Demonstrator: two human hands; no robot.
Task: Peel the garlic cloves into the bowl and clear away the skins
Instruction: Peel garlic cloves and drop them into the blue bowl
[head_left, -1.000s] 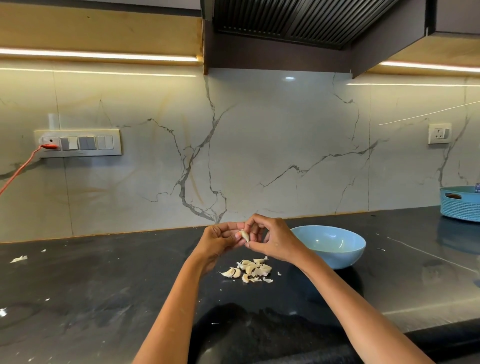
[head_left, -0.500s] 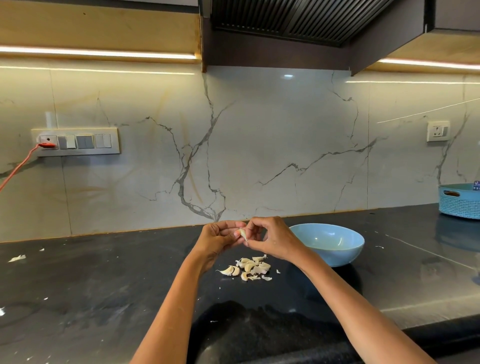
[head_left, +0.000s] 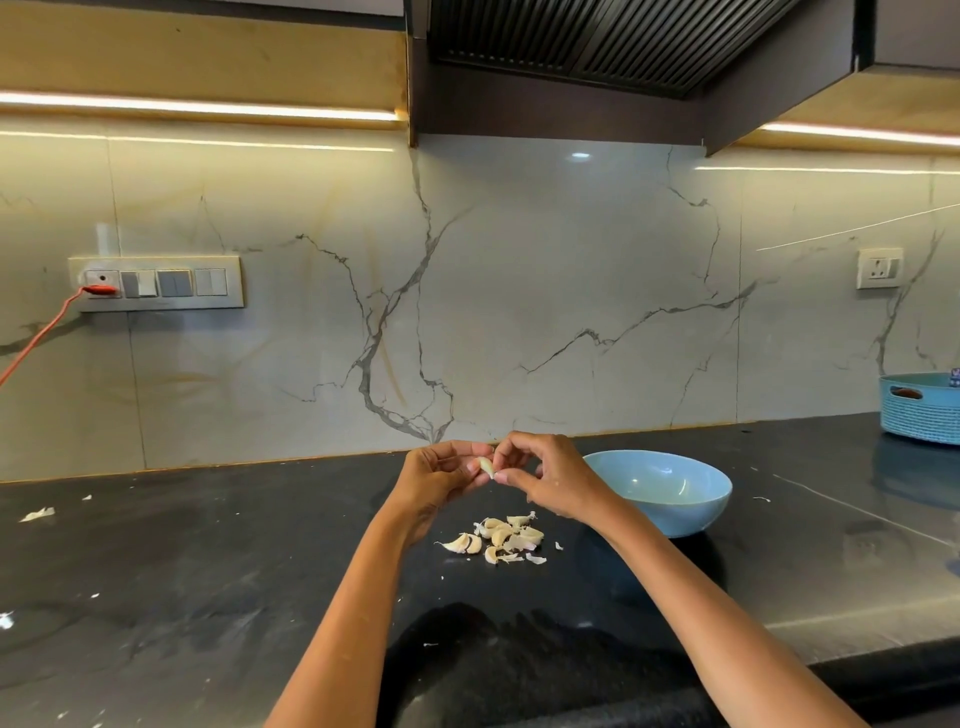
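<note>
One pale garlic clove (head_left: 487, 466) is held in the air between both hands, above the black counter (head_left: 208, 571). My left hand (head_left: 439, 480) pinches it from the left with curled fingers. My right hand (head_left: 545, 480) pinches it from the right with thumb and fingertips. Below the hands lies a small pile of garlic cloves and skins (head_left: 501, 538) on the counter. A light blue bowl (head_left: 670, 512) stands just right of my right hand; no cloves show in the part of its inside that I see.
A blue woven basket (head_left: 919, 410) stands at the far right by the wall. Loose skin scraps (head_left: 37, 514) lie at the counter's left. An orange cable (head_left: 41, 338) runs from the switch panel (head_left: 156, 283) on the marble wall. A dark hood hangs overhead.
Both hands stay together on the clove; the fingers have shifted slightly on it. The pile and the bowl have not moved.
</note>
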